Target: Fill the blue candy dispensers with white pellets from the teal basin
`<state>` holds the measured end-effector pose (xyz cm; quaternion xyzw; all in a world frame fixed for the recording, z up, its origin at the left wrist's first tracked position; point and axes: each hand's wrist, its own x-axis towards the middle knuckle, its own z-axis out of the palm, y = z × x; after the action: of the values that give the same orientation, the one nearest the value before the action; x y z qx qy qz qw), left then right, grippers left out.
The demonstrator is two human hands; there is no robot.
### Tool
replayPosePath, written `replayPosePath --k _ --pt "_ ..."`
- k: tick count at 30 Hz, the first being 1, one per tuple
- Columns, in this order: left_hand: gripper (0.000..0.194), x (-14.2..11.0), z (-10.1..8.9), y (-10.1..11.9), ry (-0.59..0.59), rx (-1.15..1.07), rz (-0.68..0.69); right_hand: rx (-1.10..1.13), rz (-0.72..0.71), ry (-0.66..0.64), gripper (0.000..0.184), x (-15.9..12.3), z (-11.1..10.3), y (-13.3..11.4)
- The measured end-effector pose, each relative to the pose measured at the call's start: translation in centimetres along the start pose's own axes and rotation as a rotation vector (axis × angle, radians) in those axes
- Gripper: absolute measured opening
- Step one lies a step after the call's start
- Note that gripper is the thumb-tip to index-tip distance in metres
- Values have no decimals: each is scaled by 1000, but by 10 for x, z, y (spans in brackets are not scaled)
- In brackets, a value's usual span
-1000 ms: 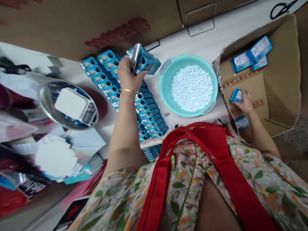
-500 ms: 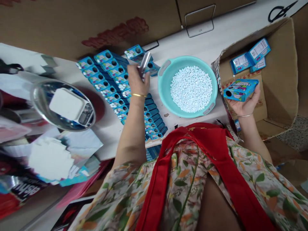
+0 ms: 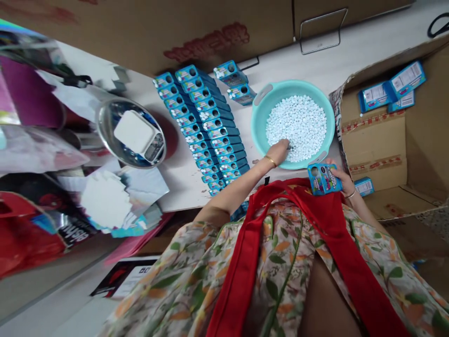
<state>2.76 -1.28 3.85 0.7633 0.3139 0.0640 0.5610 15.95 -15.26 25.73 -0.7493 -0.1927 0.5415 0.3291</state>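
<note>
My left hand (image 3: 278,150) is closed low in the turquoise basin (image 3: 257,122), at the near edge of a heap of small white candies (image 3: 296,119). In its fingers is a shiny metal scoop, mostly hidden now by the hand and the candies. My right hand (image 3: 343,180) grips a blue candy box (image 3: 322,179) just beside the basin's near right side, in front of the red apron (image 3: 291,189). The round hole in that box's end faces the basin. Two more blue boxes (image 3: 242,93) stand left of the basin.
Two long rows of blue boxes (image 3: 219,133) stand on the white table. On the right, a cardboard carton (image 3: 389,140) holds several boxes. A steel bowl (image 3: 101,126) with a white scale (image 3: 135,133) and stacked cards (image 3: 105,199) are at left. A large carton (image 3: 210,28) borders the back.
My right hand has lifted a blue box out of the carton and brought it beside the basin. My left hand set down another box and moved with the metal scoop into the candies.
</note>
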Motion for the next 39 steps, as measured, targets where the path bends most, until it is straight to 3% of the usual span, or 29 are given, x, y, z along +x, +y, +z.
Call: replayPosePath --k 5,9,11,14,19,24,27,31,36,39 --pt "46 49 13 28 165 -186 34 -18 89 -123 59 -4 -10 0" --pt "53 74 10 39 215 -251 74 -50 -11 -44 76 -2 -18 -8" --pt "55 74 3 34 216 -266 135 -80 -61 -3 73 3 -20 -10" --pt "54 58 -15 14 216 -225 243 -174 -197 51 67 19 -20 -8" --pt "50 8 -64 -23 271 -90 407 -540 -604 233 65 64 -19 2" --pt "44 -41 -110 -37 337 16 494 -870 -834 344 47 101 -13 1" --pt "39 -58 -126 -27 314 111 521 -1008 -883 313 40 110 -5 -4" --pt "32 -69 -136 3 229 279 464 -1054 -876 300 40 113 3 -4" --pt "35 -81 -138 46 233 447 315 -1069 -858 291 42 117 0 2" --pt "34 -87 -134 60 266 491 341 -1063 -858 294 43 120 -2 6"
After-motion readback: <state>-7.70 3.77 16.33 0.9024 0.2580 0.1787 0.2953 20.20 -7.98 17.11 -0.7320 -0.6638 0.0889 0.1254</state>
